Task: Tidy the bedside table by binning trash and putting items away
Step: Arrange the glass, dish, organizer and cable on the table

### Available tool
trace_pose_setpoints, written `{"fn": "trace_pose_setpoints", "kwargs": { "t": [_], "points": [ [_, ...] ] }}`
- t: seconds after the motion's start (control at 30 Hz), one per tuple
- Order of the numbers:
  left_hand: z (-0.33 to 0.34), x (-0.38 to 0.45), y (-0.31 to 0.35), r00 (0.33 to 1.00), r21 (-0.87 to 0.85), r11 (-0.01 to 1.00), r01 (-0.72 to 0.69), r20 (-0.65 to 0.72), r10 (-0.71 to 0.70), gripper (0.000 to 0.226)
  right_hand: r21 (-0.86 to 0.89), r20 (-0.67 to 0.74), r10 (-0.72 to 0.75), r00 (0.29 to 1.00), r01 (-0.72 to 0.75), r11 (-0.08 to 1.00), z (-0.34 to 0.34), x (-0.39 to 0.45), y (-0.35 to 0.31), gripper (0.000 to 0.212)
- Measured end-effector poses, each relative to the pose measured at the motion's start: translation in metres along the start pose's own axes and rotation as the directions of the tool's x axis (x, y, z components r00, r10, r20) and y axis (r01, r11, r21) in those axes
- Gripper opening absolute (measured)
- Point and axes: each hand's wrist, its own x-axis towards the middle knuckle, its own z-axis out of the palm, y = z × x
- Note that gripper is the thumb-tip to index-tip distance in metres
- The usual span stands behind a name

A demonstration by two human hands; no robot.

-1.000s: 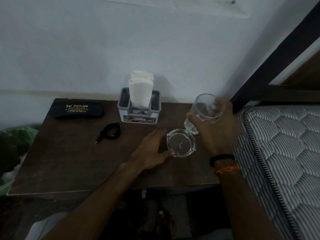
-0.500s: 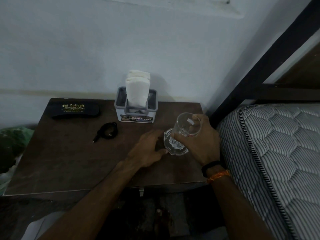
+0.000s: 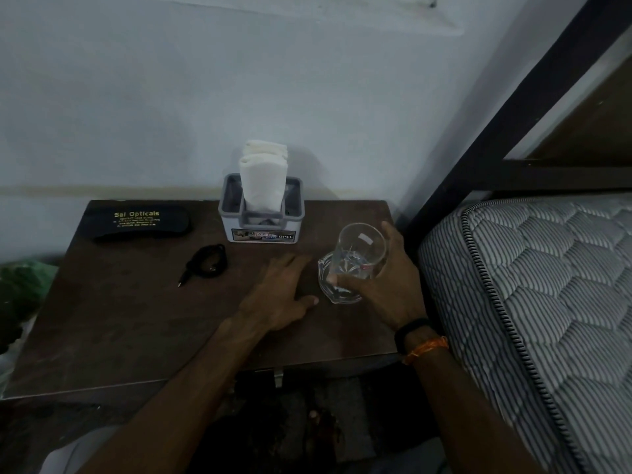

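My right hand (image 3: pixel 390 289) grips a clear drinking glass (image 3: pixel 361 249) that stands upright inside a glass ashtray (image 3: pixel 342 297) on the right part of the dark brown bedside table (image 3: pixel 119 319). My left hand (image 3: pixel 277 292) lies flat on the tabletop with fingers apart, its thumb close to the ashtray's left rim. A black spectacle case (image 3: pixel 136 222) with gold lettering lies at the back left. A coiled black cable (image 3: pixel 207 265) rests in front of it. A grey holder (image 3: pixel 261 217) with white tissues (image 3: pixel 262 179) stands at the back middle.
A pale wall runs behind the table. A striped quilted mattress (image 3: pixel 547 302) and a dark bed frame (image 3: pixel 496 114) border the table's right side. Something green (image 3: pixel 20 285) lies off the left edge. The floor below the front edge is dark.
My right hand brought the glass down from the air at the right and set it in the ashtray. My left hand stayed beside the ashtray.
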Motion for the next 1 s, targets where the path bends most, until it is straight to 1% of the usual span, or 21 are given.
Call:
{"fn": "trace_pose_setpoints", "kwargs": {
  "t": [0.03, 0.07, 0.1, 0.13, 0.2, 0.23, 0.3, 0.33, 0.4, 0.53, 0.63, 0.7, 0.83, 1.0],
  "points": [
    [0.000, 0.000, -0.001, 1.000, 0.024, 1.000, 0.001, 0.005, -0.001, 0.085, 0.017, 0.019, 0.050, 0.999, -0.050, 0.999, 0.002, -0.002, 0.005, 0.133],
    [-0.001, 0.000, -0.002, 1.000, 0.052, 0.999, -0.003, 0.012, 0.003, 0.089, 0.020, 0.035, 0.085, 0.996, -0.086, 0.996, 0.005, -0.005, 0.010, 0.135],
    [-0.001, -0.001, -0.002, 1.000, 0.086, 0.996, -0.011, 0.026, 0.009, 0.093, 0.016, 0.045, 0.103, 0.994, -0.104, 0.994, 0.008, -0.007, 0.015, 0.132],
    [-0.001, -0.001, -0.003, 0.999, 0.130, 0.991, -0.022, 0.047, 0.016, 0.096, 0.009, 0.050, 0.109, 0.993, -0.109, 0.994, 0.010, -0.010, 0.019, 0.125],
    [0.003, -0.004, -0.005, 0.994, 0.237, 0.971, -0.042, 0.111, 0.016, 0.099, -0.035, 0.037, 0.097, 0.995, -0.095, 0.995, 0.015, -0.019, 0.021, 0.105],
    [0.005, -0.006, -0.007, 0.989, 0.283, 0.958, -0.048, 0.145, 0.007, 0.097, -0.062, 0.020, 0.075, 0.997, -0.073, 0.995, 0.018, -0.023, 0.020, 0.101],
    [0.010, -0.009, -0.009, 0.982, 0.344, 0.938, -0.053, 0.189, -0.014, 0.092, -0.123, -0.034, 0.029, 0.999, -0.033, 0.992, 0.023, -0.031, 0.019, 0.104],
    [0.013, -0.010, -0.011, 0.982, 0.365, 0.929, -0.056, 0.190, -0.015, 0.090, -0.134, -0.059, 0.019, 0.998, -0.027, 0.991, 0.026, -0.033, 0.019, 0.105],
    [0.019, -0.012, -0.014, 0.987, 0.397, 0.915, -0.063, 0.159, 0.000, 0.086, -0.147, -0.096, -0.005, 0.995, -0.009, 0.989, 0.032, -0.034, 0.021, 0.103],
    [0.029, -0.019, -0.022, 0.995, 0.438, 0.894, -0.092, 0.071, 0.067, 0.083, -0.215, -0.143, -0.006, 0.990, -0.025, 0.976, 0.043, -0.033, 0.021, 0.097],
    [0.034, -0.019, -0.025, 0.994, 0.477, 0.873, -0.101, 0.004, 0.113, 0.084, -0.270, -0.146, -0.015, 0.989, -0.026, 0.962, 0.046, -0.031, 0.024, 0.096],
    [0.035, -0.021, -0.025, 0.991, 0.501, 0.860, -0.099, -0.024, 0.128, 0.081, -0.293, -0.139, -0.029, 0.990, -0.014, 0.956, 0.046, -0.025, 0.027, 0.095],
    [0.036, -0.022, -0.020, 0.991, 0.517, 0.851, -0.085, -0.047, 0.128, 0.076, -0.266, -0.172, -0.066, 0.983, 0.018, 0.964, 0.043, -0.008, 0.030, 0.090],
    [0.034, -0.024, -0.016, 0.990, 0.484, 0.873, -0.057, -0.086, 0.112, 0.070, -0.228, -0.172, -0.025, 0.985, -0.015, 0.974, 0.038, 0.018, 0.028, 0.088]
  ]
}}
